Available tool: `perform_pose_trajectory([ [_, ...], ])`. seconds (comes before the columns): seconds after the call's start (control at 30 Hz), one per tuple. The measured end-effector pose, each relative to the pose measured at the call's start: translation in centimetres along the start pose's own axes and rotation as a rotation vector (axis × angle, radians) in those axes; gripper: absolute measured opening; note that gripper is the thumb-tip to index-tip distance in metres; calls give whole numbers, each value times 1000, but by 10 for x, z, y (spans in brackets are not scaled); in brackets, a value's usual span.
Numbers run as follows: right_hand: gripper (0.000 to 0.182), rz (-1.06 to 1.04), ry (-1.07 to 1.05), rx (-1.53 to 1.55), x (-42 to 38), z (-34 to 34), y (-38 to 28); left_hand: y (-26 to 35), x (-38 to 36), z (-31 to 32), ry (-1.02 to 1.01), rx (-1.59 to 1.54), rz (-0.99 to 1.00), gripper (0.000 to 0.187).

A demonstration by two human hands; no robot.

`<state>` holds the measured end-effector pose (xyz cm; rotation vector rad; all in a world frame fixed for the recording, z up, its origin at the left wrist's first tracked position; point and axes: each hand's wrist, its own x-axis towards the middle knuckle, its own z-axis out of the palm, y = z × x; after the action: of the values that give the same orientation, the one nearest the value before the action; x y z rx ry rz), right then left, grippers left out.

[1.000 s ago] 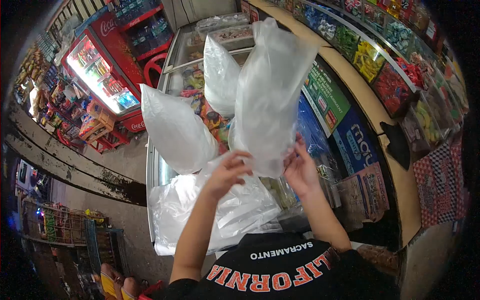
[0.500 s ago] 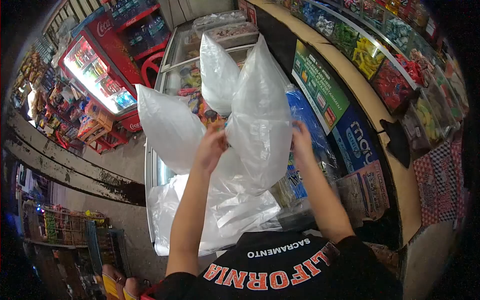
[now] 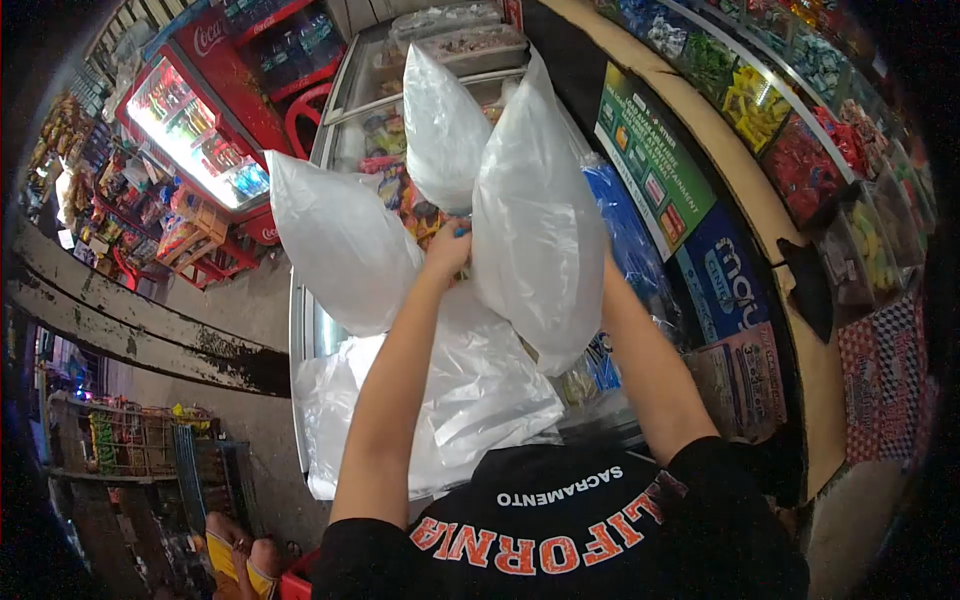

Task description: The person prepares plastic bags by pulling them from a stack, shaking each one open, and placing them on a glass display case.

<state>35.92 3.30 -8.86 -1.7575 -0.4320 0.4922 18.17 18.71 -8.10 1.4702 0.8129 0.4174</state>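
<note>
Three puffed-up, whitish translucent plastic bags stand on the glass-topped freezer: a left bag, a back bag and a large right bag. My left hand is closed between them, against the right bag's left side. A small blue spot shows at its fingertips, too small to name. Along the right bag's other side reaches my right hand, its fingers hidden behind the plastic. Flat clear plastic bags lie in a pile near my body.
A red drinks fridge stands at the left behind a worn beam. Blue plastic packs lie right of the bags. A shelf edge with candy packs runs along the right. Another person's legs show at lower left.
The right bag has shifted slightly right and tilted. My left hand has moved up and right, closing between the bags. My right hand has slid behind the right bag, out of clear sight.
</note>
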Motion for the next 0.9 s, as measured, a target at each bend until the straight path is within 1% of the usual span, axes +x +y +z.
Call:
perform_pose_trajectory([
  [0.03,31,23,-45,188,23,4,28,32,-26,2,49,160,34,41],
  [0.07,36,-139,-1,188,12,2,6,58,-42,2,46,139,139,40],
  [0.1,42,-300,41,186,-12,-5,-42,83,-55,2,43,118,243,39],
  [0.17,50,-146,-143,582,-86,-16,-147,137,-85,10,53,111,381,40],
  [0.23,66,-316,-449,774,-107,-31,-178,185,-114,21,15,62,563,44],
  [0.27,66,-315,-447,774,-111,-29,-178,191,-116,26,-19,37,634,49],
  [0.3,72,-658,-349,339,-115,-25,-179,195,-115,33,-57,11,707,55],
  [0.33,78,-969,-232,-117,-117,-21,-181,193,-116,41,-61,8,710,55],
  [0.37,78,-971,-228,-121,-115,-14,-175,188,-119,51,80,278,882,61],
  [0.4,85,-979,-39,-215,-110,-2,-157,181,-122,61,225,553,1040,68],
  [0.43,91,-981,149,-307,-105,6,-141,163,-117,69,355,670,1119,76],
  [0.47,91,-982,149,-308,-103,9,-129,145,-112,70,355,669,1119,76],
  [0.53,97,-731,84,-96,-109,12,-105,109,-105,70,518,629,1239,79],
  [0.63,95,-729,74,-85,-121,14,-76,51,-104,70,504,573,1212,81],
  [0.67,95,-733,70,-83,-122,17,-58,25,-104,69,398,514,1056,79],
  [0.7,94,-699,58,-196,-120,19,-38,9,-110,68,296,454,900,77],
  [0.73,94,-662,46,-310,-120,19,-22,2,-121,67,304,456,901,77],
  [0.77,94,-667,43,-309,-123,16,-12,-4,-132,67,287,589,839,78],
  [0.8,91,-616,-34,-281,-125,12,-5,-7,-142,68,268,719,774,78],
  [0.83,88,-561,-110,-254,-125,6,1,-10,-152,67,270,717,773,78],
  [0.87,88,-557,-109,-254,-125,-2,3,-8,-166,63,223,832,730,78],
  [0.9,83,-569,-162,-278,-125,-11,1,-5,-181,61,172,947,684,78],
])
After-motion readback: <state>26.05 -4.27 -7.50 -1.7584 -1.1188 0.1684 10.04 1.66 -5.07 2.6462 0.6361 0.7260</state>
